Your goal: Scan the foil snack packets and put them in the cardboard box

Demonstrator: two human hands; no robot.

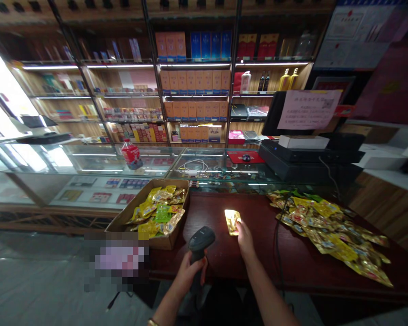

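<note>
My left hand (190, 270) is wrapped round the grip of a dark handheld barcode scanner (201, 239), whose head points forward and to the right. Between the fingers of my right hand (245, 237) is a small gold snack packet (232, 220), upright and shining brightly, a little to the right of the scanner. Left of the scanner, a cardboard box (172, 240) holds several yellow, gold and green packets (162, 213). On the right of the dark red table lies a wide pile of similar packets (321, 222).
A black cable (276, 253) runs down the table (209, 206) beside the pile. Behind it are a glass counter (156, 158), a red-labelled bottle (132, 154), a mouse (246, 157), and a monitor with a paper sheet (308, 108). Stocked shelves line the wall.
</note>
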